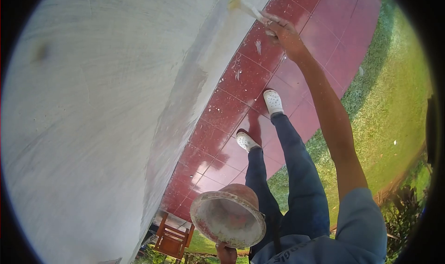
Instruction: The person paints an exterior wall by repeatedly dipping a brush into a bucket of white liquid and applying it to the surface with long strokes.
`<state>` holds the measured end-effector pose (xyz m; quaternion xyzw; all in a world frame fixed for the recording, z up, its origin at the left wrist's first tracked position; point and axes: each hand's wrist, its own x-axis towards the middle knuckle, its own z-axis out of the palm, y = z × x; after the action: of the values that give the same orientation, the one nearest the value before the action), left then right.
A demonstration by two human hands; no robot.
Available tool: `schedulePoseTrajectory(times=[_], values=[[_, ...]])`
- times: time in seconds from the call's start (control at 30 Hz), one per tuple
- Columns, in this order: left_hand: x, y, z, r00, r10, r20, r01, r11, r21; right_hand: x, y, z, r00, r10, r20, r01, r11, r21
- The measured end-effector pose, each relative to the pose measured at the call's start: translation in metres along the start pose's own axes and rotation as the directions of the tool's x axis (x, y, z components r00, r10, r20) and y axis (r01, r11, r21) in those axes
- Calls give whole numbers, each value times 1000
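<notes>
Right hand point(282, 32), at 12 o'clock, clamped on a brush point(245, 6) whose bristles touch the wall point(102, 115); left hand point(226, 254), at 6 o'clock, gripping a bucket point(227, 217).

my right hand point(283, 34) is closed around the handle of a brush point(243, 5), arm stretched out, bristles against the grey wall point(102, 115). my left hand point(226, 254) grips a paint-caked bucket point(228, 215) from below, close to my body. my white shoes point(273, 101) stand on the red tiled floor point(241, 78), speckled white. grass point(394, 106) lies to the right. a wooden chair point(172, 238) stands by the wall.
</notes>
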<state>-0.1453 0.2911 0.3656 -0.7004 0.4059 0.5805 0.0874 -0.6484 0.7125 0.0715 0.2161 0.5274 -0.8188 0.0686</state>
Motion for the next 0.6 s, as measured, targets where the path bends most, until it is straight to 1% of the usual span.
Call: schedulePoseTrajectory(times=[0.03,0.07,0.1,0.13,0.17,0.2,0.23,0.27,0.3,0.33,0.37,0.4,0.43,0.47,0.5,0.57,0.6], values=[[-1,-1,0,1000,-5,-2,5,1000,-7,9,-2,-12,984,-51,-174,78,985,153],[1,0,1,999,-10,48,10,1000,-11,15,-8,-15,984,-51,-168,76,986,149],[4,1,0,995,-11,102,12,1000,-12,19,-13,-19,931,-126,-341,197,964,180],[6,2,1,994,-5,105,6,1000,-12,23,-13,-20,841,-184,-508,319,928,193],[7,3,2,996,21,89,-21,1000,2,17,-6,5,802,-179,-569,383,886,262],[6,8,5,996,47,71,-49,999,20,13,8,35,778,-125,-615,372,881,292],[11,8,1,996,48,76,-50,998,27,0,40,67,820,-207,-534,366,906,211],[13,9,-4,996,33,87,-33,999,-4,-32,69,111,922,-180,-343,205,978,38],[17,10,-5,995,20,100,-17,999,-34,-63,97,154,980,-144,-136,117,974,-193],[20,11,-7,995,20,100,-18,1000,-23,-105,119,177,995,-98,-3,95,979,-183],[20,13,-8,995,14,98,-13,1000,-6,-146,142,199,990,-49,130,72,981,-179],[21,15,-8,995,8,100,-9,1000,10,-167,132,190,868,215,447,-9,907,-420],[23,16,1,994,10,108,-12,1000,17,-177,154,185,724,100,682,186,925,-333],[15,20,9,997,15,74,-19,998,53,-186,178,186,514,-13,858,339,922,-189],[8,27,9,999,22,34,-25,995,95,-184,175,186,527,-21,850,327,928,-179],[12,32,5,998,25,49,-30,995,99,-144,164,170,648,-129,751,368,916,-160],[12,31,3,998,24,66,-30,996,87,-108,131,151,769,-17,640,221,945,-241]])
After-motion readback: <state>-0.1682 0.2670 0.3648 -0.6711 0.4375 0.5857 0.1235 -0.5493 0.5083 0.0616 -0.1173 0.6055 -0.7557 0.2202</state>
